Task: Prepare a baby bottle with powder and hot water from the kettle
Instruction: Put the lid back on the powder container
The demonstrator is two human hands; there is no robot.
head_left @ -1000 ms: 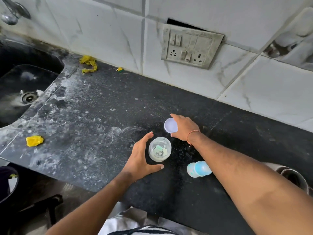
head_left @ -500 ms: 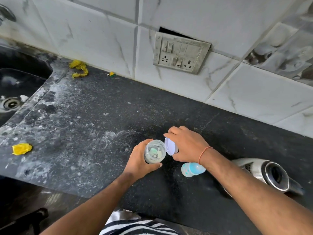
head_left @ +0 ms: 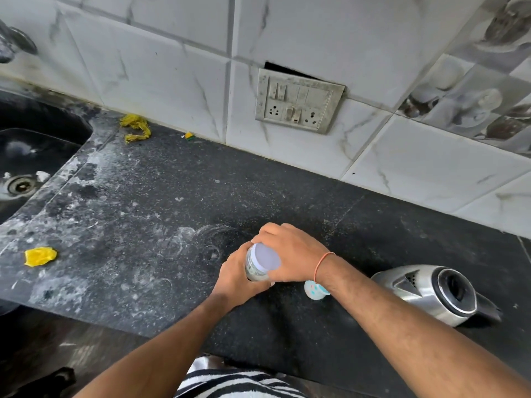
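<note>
a small clear jar [head_left: 254, 270] stands on the black stone counter [head_left: 143, 225], well in front of the wall switchboard [head_left: 298, 101]. the left hand [head_left: 238, 278] is curled around the jar's side, fingers closed on it. the right hand [head_left: 293, 255] is cupped over the top, fingers closed on the pale round lid [head_left: 265, 258] that sits on the jar's mouth; an orange thread circles its wrist. just right of the jar, partly hidden under the right wrist, lies the baby bottle [head_left: 314, 291], pale blue, on its side on the counter. further right of the jar a steel kettle [head_left: 431, 291] rests on the counter, its round opening facing the camera. well left of the jar lies a yellow scrap [head_left: 40, 256]; beyond it, at the counter's left end, is the dark sink [head_left: 34, 156]. a yellow rag [head_left: 136, 127] lies by the tiled wall [head_left: 172, 67], left of the switchboard.
</note>
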